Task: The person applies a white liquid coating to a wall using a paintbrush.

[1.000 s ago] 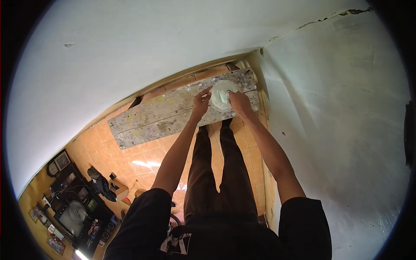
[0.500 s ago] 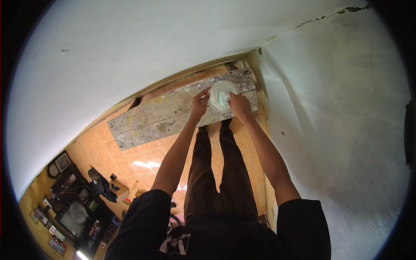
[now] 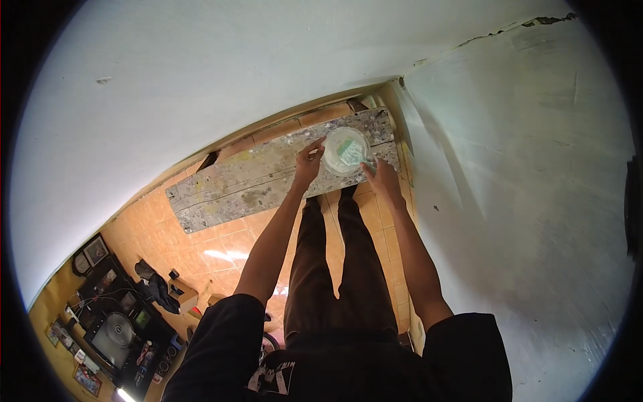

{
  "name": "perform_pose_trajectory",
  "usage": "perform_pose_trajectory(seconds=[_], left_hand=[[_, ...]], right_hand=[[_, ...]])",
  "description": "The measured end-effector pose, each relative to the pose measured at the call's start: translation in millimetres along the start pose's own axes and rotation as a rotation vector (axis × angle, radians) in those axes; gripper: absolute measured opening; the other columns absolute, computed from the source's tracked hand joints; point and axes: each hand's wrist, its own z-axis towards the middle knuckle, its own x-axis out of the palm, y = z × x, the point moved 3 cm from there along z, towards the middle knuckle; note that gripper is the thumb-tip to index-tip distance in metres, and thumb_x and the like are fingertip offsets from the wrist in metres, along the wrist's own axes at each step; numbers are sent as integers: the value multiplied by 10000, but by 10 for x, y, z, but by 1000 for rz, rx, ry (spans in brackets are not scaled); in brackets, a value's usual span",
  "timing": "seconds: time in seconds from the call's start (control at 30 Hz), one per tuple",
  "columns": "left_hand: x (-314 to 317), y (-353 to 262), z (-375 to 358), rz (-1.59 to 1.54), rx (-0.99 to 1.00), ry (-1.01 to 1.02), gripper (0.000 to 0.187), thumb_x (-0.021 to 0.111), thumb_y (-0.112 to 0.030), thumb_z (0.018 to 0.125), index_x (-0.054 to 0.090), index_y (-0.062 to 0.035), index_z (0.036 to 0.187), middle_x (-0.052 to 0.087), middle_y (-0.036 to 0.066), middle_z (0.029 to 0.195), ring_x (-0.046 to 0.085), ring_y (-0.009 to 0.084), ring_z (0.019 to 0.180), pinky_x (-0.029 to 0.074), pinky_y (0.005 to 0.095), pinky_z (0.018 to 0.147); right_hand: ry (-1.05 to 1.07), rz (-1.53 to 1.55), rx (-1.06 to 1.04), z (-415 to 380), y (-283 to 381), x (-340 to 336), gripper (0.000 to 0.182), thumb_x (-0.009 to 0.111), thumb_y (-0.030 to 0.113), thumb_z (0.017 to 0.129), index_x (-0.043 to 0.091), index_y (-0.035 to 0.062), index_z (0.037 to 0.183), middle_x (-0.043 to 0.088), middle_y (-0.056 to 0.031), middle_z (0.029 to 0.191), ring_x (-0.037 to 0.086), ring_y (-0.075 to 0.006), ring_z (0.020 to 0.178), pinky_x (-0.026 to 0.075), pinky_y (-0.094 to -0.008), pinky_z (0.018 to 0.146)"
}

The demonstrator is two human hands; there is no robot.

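A round whitish tub [image 3: 330, 161] stands near the right end of a paint-spattered plank bench [image 3: 234, 184]. My left hand [image 3: 309, 163] grips the tub's left rim between thumb and fingers. At the lower right of the rim, my right hand [image 3: 382, 177] is closed on the handle of a brush [image 3: 351, 154]. The brush's broad pale end lies inside the tub, over some light green stuff. Its bristles are too small to make out clearly.
White walls [image 3: 522, 167] meet in a corner behind the bench, with a crack along the upper right. My legs [image 3: 358, 261] stand close to the bench on orange tiles [image 3: 228, 241]. A fan [image 3: 120, 329], a dark cabinet and a cardboard box [image 3: 182, 293] are at the lower left.
My right hand has moved right and slightly down, from over the tub to its lower right rim. The brush has turned with it and shows more. My left hand stays at the rim.
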Motion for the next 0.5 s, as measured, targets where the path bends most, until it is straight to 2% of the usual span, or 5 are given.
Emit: perform_pose_trajectory(seconds=[0.03,0.1,0.23,0.33,0.5], left_hand=[[-2,7,7,-1,24,-9,299,590,-222,947,635,-148,1234,665,67,1140,627,114,848,515,277,732],[-14,-79,-19,43,-31,-4,291,582,-221,951,641,-143,1225,664,82,1138,631,127,870,513,278,747],[-92,-422,-101,213,40,-45,294,562,-225,962,630,-137,1234,662,104,1120,637,161,915,513,291,761],[-141,-396,-72,221,66,-83,299,544,-224,971,610,-122,1245,659,112,1099,633,176,930,508,305,777],[-255,-294,-165,166,301,-132,286,544,-211,970,605,-92,1222,657,103,1073,618,165,943,494,308,809]], right_hand=[[-41,-31,-61,-20,-112,92,499,573,429,915,575,-47,1066,659,-206,818,657,-355,766,502,-437,675],[103,78,-6,-71,-173,149,467,557,423,934,567,-39,1008,630,-156,766,623,-265,684,480,-381,623],[256,527,149,-197,-358,431,404,512,390,977,544,-11,940,543,-42,678,495,-106,578,412,-279,547],[264,837,320,-369,-145,340,374,498,351,992,505,-8,1094,525,-6,691,459,-70,571,390,-248,529],[139,1049,334,-598,146,143,475,529,324,981,366,8,1296,466,14,679,417,-55,567,365,-222,516]])
